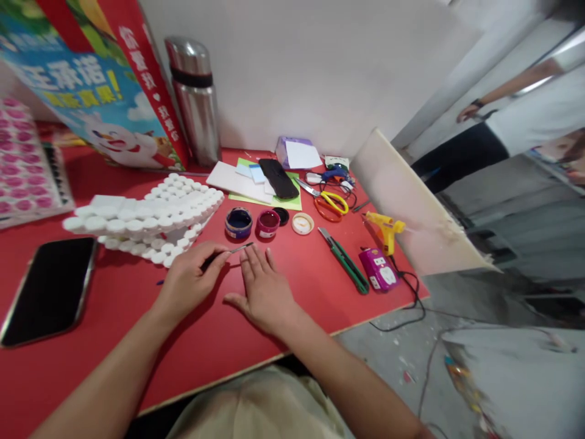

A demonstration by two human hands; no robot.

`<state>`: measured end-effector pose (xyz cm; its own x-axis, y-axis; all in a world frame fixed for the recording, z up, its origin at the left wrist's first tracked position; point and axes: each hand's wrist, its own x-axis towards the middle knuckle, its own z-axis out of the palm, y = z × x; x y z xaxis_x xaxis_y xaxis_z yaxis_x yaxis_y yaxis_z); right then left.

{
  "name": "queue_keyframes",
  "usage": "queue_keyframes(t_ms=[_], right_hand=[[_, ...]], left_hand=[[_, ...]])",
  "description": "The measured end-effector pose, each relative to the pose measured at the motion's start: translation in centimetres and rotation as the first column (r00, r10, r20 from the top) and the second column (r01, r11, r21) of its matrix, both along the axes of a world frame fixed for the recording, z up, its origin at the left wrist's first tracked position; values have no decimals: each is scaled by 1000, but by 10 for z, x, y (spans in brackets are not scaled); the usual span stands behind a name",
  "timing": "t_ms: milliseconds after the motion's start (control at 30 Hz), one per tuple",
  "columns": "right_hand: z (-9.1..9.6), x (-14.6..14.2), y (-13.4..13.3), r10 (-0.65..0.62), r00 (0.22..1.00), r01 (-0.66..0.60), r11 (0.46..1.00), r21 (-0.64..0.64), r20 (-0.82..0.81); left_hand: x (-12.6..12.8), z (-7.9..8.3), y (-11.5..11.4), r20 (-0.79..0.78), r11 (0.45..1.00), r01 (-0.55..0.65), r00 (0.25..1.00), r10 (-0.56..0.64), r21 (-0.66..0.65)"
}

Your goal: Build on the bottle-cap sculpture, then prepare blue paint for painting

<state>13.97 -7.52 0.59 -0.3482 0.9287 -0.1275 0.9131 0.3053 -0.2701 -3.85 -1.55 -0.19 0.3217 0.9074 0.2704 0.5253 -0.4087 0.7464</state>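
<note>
**Closely hemmed in: a thin tool pinched over a crowded red table**

Just beyond the hands stand two open paint pots, a blue one point(238, 222) and a dark red one point(267, 223), with a black lid point(280, 215) and a white lid point(302, 223) beside them. To the left a white stack of bottle caps point(150, 216) juts towards the left hand, its nearest edge just beside the knuckles. A dark phone point(50, 289) lies flat farther left. To the right, well apart, lie a green utility knife point(345, 261), a purple socket block point(378, 269), a yellow glue gun point(386, 228) and scissors point(331, 204). A steel flask point(194, 100) stands at the wall. Another person's hand point(468, 111) shows far off, upper right.

The left hand point(187, 283) is curled closed, thumb and fingertips pinching the thin tool point(237, 248) by its dark handle. The right hand point(265, 289) lies open and flat on the red table point(320, 299), holding nothing, its fingertips at the tool's front end; whether they touch it I cannot tell.

The tool sits low over the table between the hands and the pots. Its long axis runs left to right, rising slightly away from the person, the pale tip pointing right.
</note>
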Motion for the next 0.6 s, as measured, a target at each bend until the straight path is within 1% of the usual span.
queue_keyframes(t_ms=[233,433,600], right_hand=[[5,-5,0,-147,988,150,988,-45,52],[1,6,-1,-291,951,295,955,-20,108],[4,13,-6,-355,920,363,932,-17,168]], left_hand=[[-1,1,-1,-14,1000,25,1000,-25,-6],[0,2,-1,-25,1000,22,999,-21,6],[0,2,-2,-14,999,33,999,-33,12]])
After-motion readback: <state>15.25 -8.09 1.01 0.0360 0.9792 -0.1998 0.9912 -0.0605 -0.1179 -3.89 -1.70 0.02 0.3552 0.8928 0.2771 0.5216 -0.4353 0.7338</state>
